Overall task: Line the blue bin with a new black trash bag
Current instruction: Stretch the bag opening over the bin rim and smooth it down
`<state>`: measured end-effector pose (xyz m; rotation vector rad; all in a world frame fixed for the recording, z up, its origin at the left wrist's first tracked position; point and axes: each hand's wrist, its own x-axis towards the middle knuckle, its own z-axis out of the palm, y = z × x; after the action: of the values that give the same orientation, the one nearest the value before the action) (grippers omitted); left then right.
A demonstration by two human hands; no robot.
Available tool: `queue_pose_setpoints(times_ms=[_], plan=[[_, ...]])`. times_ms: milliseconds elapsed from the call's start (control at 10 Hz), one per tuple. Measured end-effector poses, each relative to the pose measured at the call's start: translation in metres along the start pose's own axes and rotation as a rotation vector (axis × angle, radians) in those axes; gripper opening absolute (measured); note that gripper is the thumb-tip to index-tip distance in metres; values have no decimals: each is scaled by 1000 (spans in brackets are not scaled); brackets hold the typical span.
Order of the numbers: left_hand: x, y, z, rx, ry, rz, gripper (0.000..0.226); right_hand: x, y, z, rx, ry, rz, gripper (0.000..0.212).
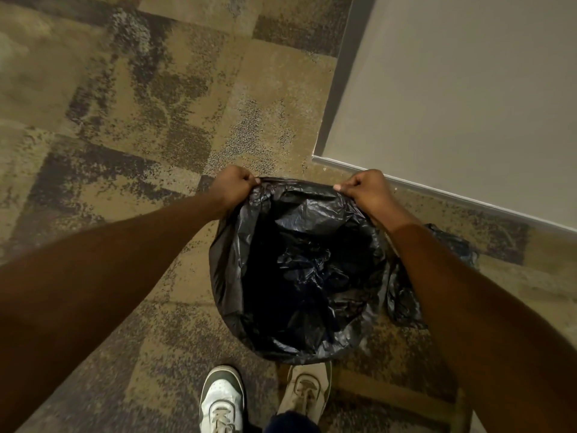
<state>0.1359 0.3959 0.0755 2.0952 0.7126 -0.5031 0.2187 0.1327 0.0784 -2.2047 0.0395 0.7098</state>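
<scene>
Black trash bag [299, 270] gapes open at lower centre, left hand [232, 189] and right hand [365, 192] each pinching its far edge, mostly draped, bin itself hidden

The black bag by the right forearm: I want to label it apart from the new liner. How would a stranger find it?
Start at the grey wall's baseboard. Below it, on the carpet, crumpled black plastic lies partly hidden under the right forearm. Unlike the open trash bag, neither hand holds it.
</scene>
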Motion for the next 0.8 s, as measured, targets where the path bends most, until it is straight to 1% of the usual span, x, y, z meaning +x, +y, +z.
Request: queue_pose_setpoints(times_ms=[100, 200, 300, 400, 500, 600, 700, 800], plan=[[0, -7, 4, 114, -64, -157, 26, 9, 6, 9, -159, -63, 210, 10], [-5, -15, 3, -7, -131, -264, 33, 12, 5, 4, -268, -73, 252, 26], [-19, -25, -2, -104, -196, -313, 42, -7, 1, -5, -207, 28, 234, 44], [-60, -42, -3, -313, -57, -336, 82, -70, 15, -11, 22, 422, 255, 43], [-127, -68, 12, -603, -46, -295, 73, -163, 66, 16, 351, 606, 377, 32], [-185, -97, 31, -809, -55, -374, 53, -247, 104, 49, 235, 190, 381, 52], [-208, -122, 45, -993, -22, -439, 24, -289, 118, 84, 484, 274, 245, 48], [-208, -137, 54, -1080, 8, -510, 27, -294, 121, 114, 647, 214, 515, 24]])
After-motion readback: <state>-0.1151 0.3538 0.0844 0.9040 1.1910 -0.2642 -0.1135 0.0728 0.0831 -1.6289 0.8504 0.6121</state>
